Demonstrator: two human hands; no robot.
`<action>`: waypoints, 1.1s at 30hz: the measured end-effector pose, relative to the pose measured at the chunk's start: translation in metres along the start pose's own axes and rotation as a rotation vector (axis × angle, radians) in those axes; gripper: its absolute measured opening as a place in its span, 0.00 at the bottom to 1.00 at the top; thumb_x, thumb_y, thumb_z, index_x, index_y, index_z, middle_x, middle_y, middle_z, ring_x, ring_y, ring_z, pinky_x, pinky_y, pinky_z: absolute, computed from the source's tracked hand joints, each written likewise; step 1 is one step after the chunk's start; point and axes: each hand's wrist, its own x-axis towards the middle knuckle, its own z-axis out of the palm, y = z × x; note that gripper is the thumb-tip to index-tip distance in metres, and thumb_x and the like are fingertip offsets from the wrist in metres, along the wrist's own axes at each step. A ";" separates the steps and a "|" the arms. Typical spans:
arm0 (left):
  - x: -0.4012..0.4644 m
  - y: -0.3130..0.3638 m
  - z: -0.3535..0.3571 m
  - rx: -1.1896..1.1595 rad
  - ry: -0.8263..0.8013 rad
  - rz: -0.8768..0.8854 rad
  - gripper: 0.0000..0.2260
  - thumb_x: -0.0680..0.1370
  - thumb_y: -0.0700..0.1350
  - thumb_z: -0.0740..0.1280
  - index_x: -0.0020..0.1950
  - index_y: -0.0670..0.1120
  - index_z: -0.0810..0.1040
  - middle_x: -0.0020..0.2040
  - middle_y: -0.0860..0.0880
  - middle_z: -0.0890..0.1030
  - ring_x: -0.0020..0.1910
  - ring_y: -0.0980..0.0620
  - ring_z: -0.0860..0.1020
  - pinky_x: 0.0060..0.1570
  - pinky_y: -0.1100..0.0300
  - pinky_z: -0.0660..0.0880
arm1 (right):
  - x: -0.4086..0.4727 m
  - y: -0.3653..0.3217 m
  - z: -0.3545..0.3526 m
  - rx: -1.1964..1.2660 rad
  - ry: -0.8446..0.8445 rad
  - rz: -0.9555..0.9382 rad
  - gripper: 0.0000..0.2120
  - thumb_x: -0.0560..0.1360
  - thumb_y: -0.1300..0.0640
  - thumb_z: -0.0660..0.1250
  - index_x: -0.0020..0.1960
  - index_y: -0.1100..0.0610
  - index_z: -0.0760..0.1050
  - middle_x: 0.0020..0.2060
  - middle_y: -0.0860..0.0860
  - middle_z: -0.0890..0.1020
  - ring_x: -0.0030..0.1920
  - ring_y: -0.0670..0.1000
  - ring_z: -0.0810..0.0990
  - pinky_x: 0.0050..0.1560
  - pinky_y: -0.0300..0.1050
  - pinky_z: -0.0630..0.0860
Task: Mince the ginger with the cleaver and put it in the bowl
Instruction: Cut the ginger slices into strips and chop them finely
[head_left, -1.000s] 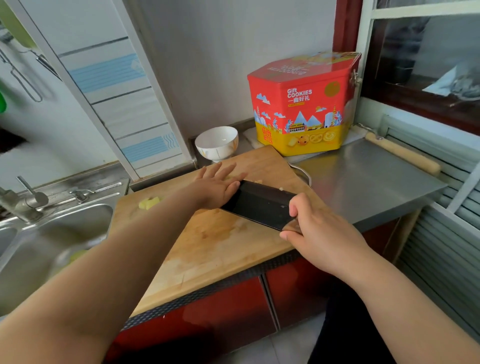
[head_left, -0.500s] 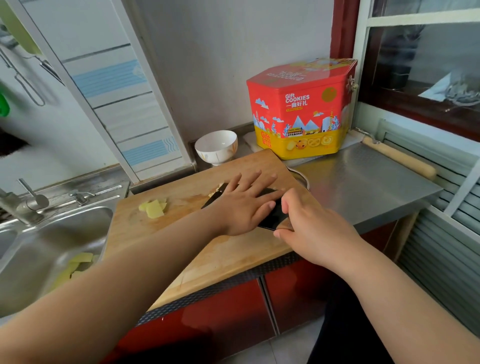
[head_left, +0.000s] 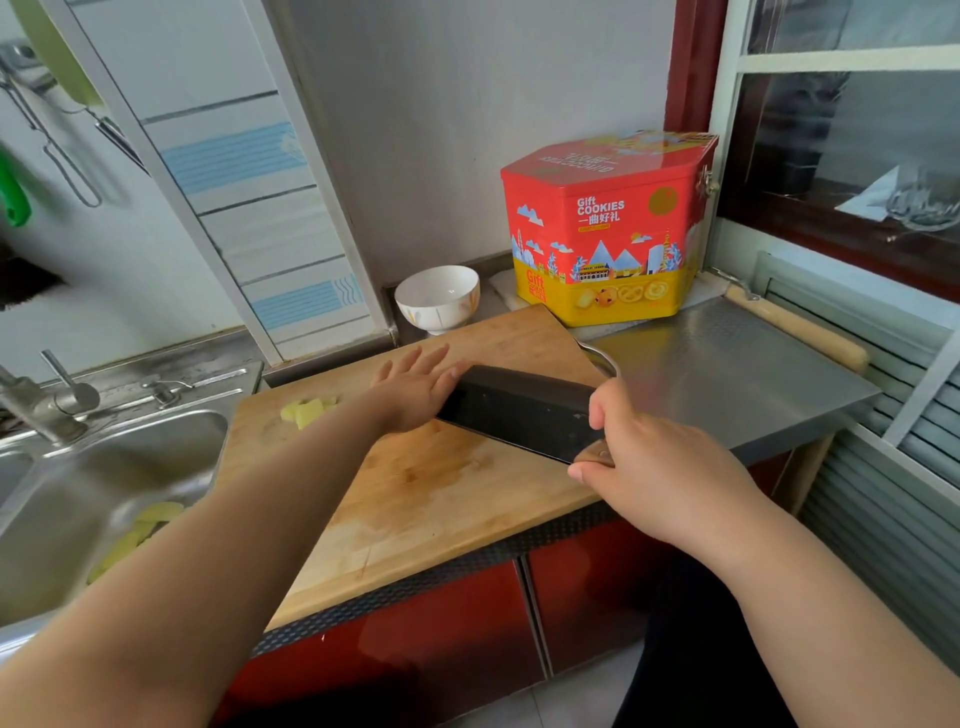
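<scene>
A dark cleaver (head_left: 519, 410) stands across the middle of the wooden cutting board (head_left: 431, 483). My right hand (head_left: 649, 457) grips its wooden handle at the board's right edge. My left hand (head_left: 415, 387) rests with straight fingers on the far tip of the blade. Whatever lies under the blade is hidden. A few pale yellow ginger slices (head_left: 306, 410) lie on the board's far left corner. The white bowl (head_left: 436, 299) stands just behind the board, against the wall.
A red and yellow cookie tin (head_left: 602, 228) stands behind the board on the steel counter (head_left: 727, 379). A steel sink (head_left: 78, 499) with a tap (head_left: 36, 405) and yellowish peelings (head_left: 140, 530) is at left. A wooden rolling pin (head_left: 800, 332) lies by the window.
My left hand slid from the flat of the blade back to its far tip, and the cleaver came back up from lying flat to standing on the board.
</scene>
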 end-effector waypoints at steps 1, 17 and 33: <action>0.002 -0.002 -0.001 -0.059 0.013 -0.025 0.24 0.81 0.62 0.38 0.77 0.62 0.51 0.80 0.55 0.48 0.78 0.48 0.44 0.75 0.42 0.43 | -0.001 0.000 -0.001 -0.003 0.008 0.013 0.18 0.78 0.43 0.64 0.52 0.49 0.55 0.33 0.43 0.68 0.30 0.41 0.66 0.27 0.37 0.59; -0.017 0.010 -0.003 -0.833 0.396 -0.126 0.13 0.83 0.45 0.59 0.66 0.50 0.77 0.70 0.49 0.72 0.53 0.61 0.75 0.47 0.70 0.71 | 0.015 -0.011 0.009 0.422 0.049 0.205 0.16 0.79 0.47 0.64 0.56 0.52 0.60 0.39 0.40 0.69 0.37 0.42 0.73 0.40 0.47 0.74; -0.068 -0.068 0.023 -0.959 0.750 -0.484 0.21 0.79 0.44 0.64 0.73 0.51 0.68 0.64 0.54 0.76 0.44 0.64 0.75 0.40 0.75 0.71 | 0.051 -0.065 0.020 0.622 -0.076 0.106 0.14 0.84 0.48 0.50 0.68 0.48 0.63 0.38 0.52 0.81 0.33 0.51 0.80 0.37 0.52 0.82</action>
